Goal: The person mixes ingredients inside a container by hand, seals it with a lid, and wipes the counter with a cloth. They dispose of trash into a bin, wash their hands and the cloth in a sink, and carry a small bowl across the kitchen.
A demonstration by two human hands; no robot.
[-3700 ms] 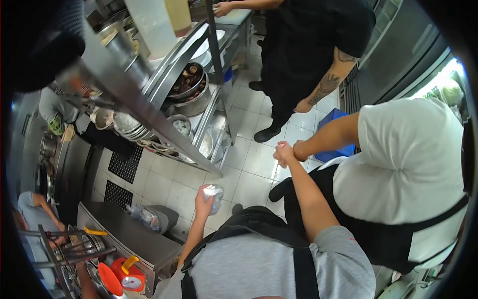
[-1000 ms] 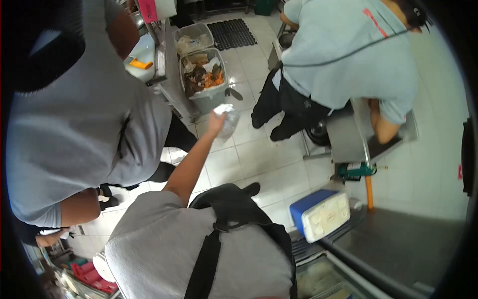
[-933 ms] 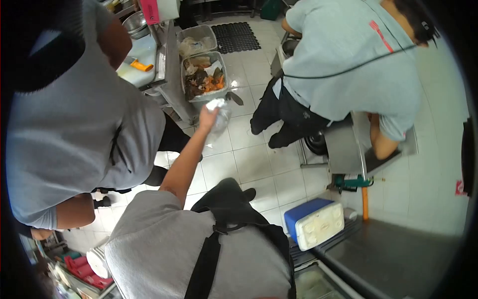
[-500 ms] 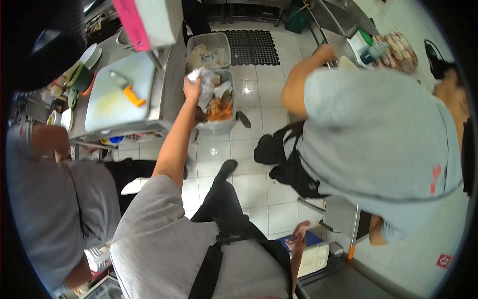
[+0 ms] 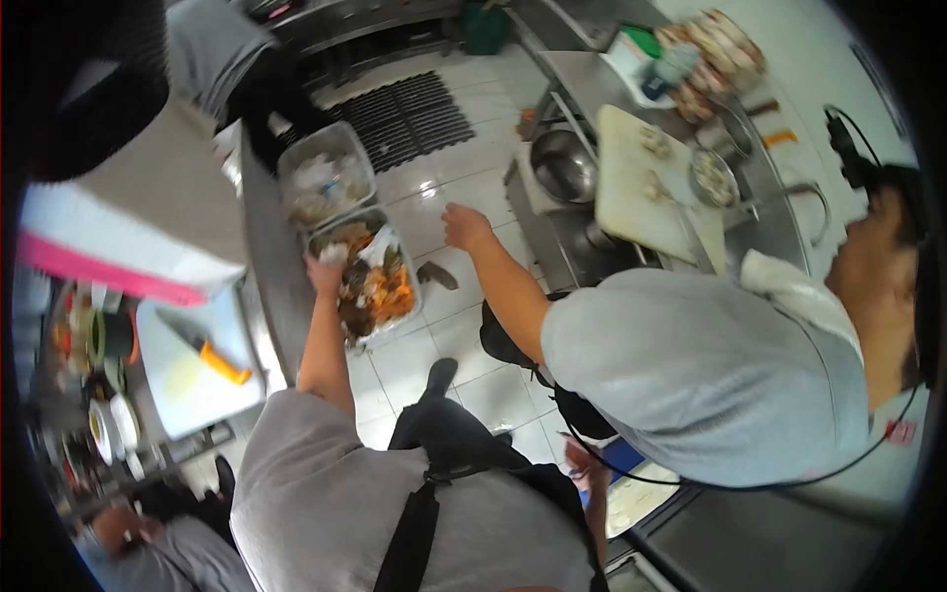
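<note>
My left hand [image 5: 324,273] reaches over the left side of a tub of food scraps [image 5: 402,318], with its fingers closed on a crumpled clear and white wrap [image 5: 334,255]. Brown and orange scraps lie under and beside it. Down by my right side, my right hand [image 5: 589,466] hangs near a blue and white cooler [image 5: 631,498]; its fingers are blurred and I cannot make out whether they hold something.
Behind the scraps stands a tub of plastic waste [image 5: 326,178]. A co-worker [image 5: 691,375] stretches an arm in from the right, beside a cutting board [image 5: 631,187]. At left, a knife [image 5: 222,363] lies on a white board [image 5: 182,395]. A black mat [image 5: 400,123] covers some floor.
The view has turned and moved closer to the tubs. My left hand has gone down to the scraps tub with the wrap. The co-worker at right has turned, an arm now reaching toward the tubs.
</note>
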